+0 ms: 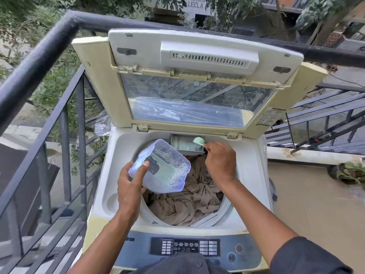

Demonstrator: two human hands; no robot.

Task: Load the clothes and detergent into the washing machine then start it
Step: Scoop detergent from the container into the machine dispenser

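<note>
Two bare hands work over the open top-loading washing machine (102,175), whose control panel (185,247) runs along its near edge. Brown clothes (189,200) lie heaped in the drum. Left hand (131,183) grips a clear plastic detergent container (164,167), thumb on its wall, tilted above the drum's left side. Right hand (220,160), fingers curled, pinches a pale green scoop (198,141) over the detergent drawer (182,144) at the far rim. Behind it, the lid (197,80) stands raised against a black railing (39,62).
</note>
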